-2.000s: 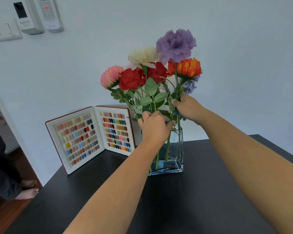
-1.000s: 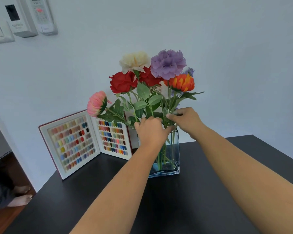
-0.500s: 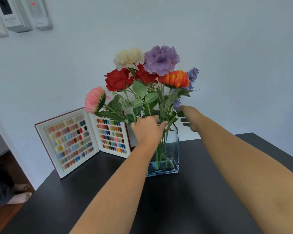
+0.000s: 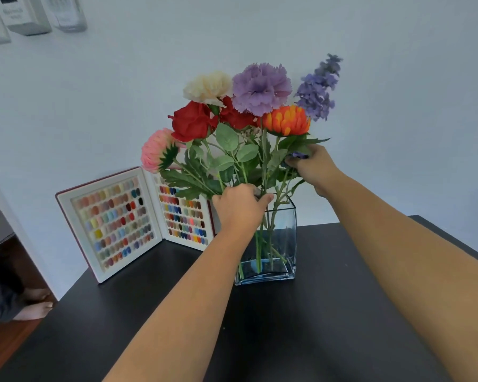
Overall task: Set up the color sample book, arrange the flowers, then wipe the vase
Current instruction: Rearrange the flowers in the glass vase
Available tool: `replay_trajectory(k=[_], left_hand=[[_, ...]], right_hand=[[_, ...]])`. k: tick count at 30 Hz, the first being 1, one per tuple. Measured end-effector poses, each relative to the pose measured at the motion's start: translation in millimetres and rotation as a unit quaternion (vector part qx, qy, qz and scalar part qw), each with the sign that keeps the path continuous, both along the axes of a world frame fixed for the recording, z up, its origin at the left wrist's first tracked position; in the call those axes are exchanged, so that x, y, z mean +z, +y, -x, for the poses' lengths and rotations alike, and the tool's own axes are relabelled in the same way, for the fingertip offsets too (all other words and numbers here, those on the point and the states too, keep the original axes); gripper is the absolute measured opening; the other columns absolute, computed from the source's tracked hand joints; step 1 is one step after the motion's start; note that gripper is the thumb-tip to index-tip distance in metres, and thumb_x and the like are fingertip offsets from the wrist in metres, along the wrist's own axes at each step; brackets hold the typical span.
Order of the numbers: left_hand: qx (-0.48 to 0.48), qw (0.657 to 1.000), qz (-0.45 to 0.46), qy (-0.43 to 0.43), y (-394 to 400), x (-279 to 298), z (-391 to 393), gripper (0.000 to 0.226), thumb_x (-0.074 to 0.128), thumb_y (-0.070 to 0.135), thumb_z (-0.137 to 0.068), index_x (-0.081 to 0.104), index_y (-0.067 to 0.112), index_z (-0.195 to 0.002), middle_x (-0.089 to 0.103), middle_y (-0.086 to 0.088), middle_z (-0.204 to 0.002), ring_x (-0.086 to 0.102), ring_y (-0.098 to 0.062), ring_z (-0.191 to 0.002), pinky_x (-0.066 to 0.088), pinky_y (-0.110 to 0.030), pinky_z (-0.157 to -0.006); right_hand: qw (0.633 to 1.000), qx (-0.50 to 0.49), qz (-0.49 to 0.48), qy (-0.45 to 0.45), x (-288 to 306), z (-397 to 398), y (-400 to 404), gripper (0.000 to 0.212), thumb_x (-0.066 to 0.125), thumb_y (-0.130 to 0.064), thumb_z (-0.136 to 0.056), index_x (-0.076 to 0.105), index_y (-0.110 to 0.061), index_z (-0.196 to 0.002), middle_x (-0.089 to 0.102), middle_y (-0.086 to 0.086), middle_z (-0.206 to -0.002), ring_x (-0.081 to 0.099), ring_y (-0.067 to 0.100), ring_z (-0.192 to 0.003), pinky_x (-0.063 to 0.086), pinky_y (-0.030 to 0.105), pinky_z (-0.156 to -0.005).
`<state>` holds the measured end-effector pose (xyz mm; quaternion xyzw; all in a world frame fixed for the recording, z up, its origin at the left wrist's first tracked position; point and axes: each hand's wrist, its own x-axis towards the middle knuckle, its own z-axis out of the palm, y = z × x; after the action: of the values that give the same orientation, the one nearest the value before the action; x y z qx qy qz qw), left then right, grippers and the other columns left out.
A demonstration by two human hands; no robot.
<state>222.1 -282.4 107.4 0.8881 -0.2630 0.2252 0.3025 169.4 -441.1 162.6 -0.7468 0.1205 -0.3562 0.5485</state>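
Note:
A square glass vase [image 4: 280,244] stands on the black table [image 4: 287,340] with a bunch of flowers [image 4: 232,150] in it: pink, red, cream, purple and orange heads. My left hand [image 4: 239,209] is closed around the stems at the vase's mouth. My right hand [image 4: 313,168] grips the stem of a tall lavender spike [image 4: 319,86] at the bunch's right side. The color sample book [image 4: 133,219] stands open and upright against the wall, left of the vase.
Wall switches and a control panel [image 4: 25,15] hang at the upper left. A person's bare feet [image 4: 35,303] stand on the wooden floor beyond the table's left edge. The table's right corner [image 4: 414,217] lies behind my right arm.
My right hand went from open beside the bunch to closed on the lavender spike's stem, which has risen above the orange flower. My left hand stayed on the stems.

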Motion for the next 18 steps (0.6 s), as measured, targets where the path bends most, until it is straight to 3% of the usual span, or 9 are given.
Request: replay_trajectory(k=[4, 6, 8, 11, 14, 18], left_hand=[[-0.007, 1.0, 0.0, 0.01, 3, 2, 2, 0.04, 0.06, 0.062, -0.086, 0.061, 0.027, -0.066, 0.066, 0.004, -0.069, 0.06, -0.024, -0.081, 0.029, -0.038, -0.076], [-0.011, 1.0, -0.001, 0.021, 4, 2, 1, 0.04, 0.06, 0.061, -0.086, 0.061, 0.026, -0.067, 0.067, 0.004, -0.07, 0.061, -0.024, -0.081, 0.031, -0.039, -0.078], [-0.016, 0.999, 0.002, 0.032, 5, 3, 1, 0.038, 0.06, 0.061, -0.086, 0.059, 0.028, -0.068, 0.068, 0.004, -0.072, 0.061, -0.024, -0.082, 0.032, -0.039, -0.079], [-0.025, 0.999, 0.007, 0.044, 5, 4, 1, 0.041, 0.061, 0.062, -0.085, 0.054, 0.028, -0.062, 0.067, 0.005, -0.07, 0.061, -0.023, -0.079, 0.034, -0.039, -0.079], [-0.033, 0.998, 0.018, 0.049, 5, 4, 3, 0.042, 0.063, 0.061, -0.084, 0.053, 0.028, -0.06, 0.066, 0.005, -0.067, 0.061, -0.023, -0.077, 0.034, -0.038, -0.078], [-0.047, 0.997, 0.027, 0.055, 7, 5, 1, 0.039, 0.066, 0.06, -0.082, 0.056, 0.027, -0.063, 0.066, 0.005, -0.066, 0.063, -0.023, -0.077, 0.044, -0.041, -0.085]], right_hand=[[0.999, -0.022, 0.011, -0.033, 17, 2, -2, 0.011, 0.056, 0.001, -0.085, 0.065, -0.004, -0.085, 0.063, 0.014, -0.077, 0.054, 0.02, -0.069, 0.046, 0.027, -0.057], [0.998, -0.051, 0.031, -0.009, 21, 1, -5, 0.014, 0.055, 0.0, -0.081, 0.065, 0.001, -0.091, 0.065, 0.021, -0.083, 0.052, 0.022, -0.072, 0.042, 0.033, -0.06], [0.997, -0.054, 0.046, 0.013, 18, 1, -2, 0.017, 0.06, -0.002, -0.077, 0.066, -0.002, -0.093, 0.069, 0.02, -0.087, 0.057, 0.025, -0.073, 0.05, 0.04, -0.062], [0.998, -0.037, 0.044, 0.026, 10, 2, 6, 0.019, 0.069, -0.007, -0.076, 0.068, -0.003, -0.094, 0.07, 0.018, -0.086, 0.064, 0.028, -0.072, 0.055, 0.036, -0.063], [0.997, -0.032, 0.05, 0.045, 9, 2, 7, 0.029, 0.076, -0.01, -0.074, 0.066, -0.001, -0.099, 0.07, 0.019, -0.091, 0.067, 0.03, -0.081, 0.059, 0.041, -0.073], [0.997, -0.03, 0.058, 0.05, -1, 1, 14, 0.023, 0.079, -0.013, -0.073, 0.058, -0.016, -0.079, 0.061, 0.002, -0.078, 0.058, 0.02, -0.074, 0.049, 0.029, -0.064]])
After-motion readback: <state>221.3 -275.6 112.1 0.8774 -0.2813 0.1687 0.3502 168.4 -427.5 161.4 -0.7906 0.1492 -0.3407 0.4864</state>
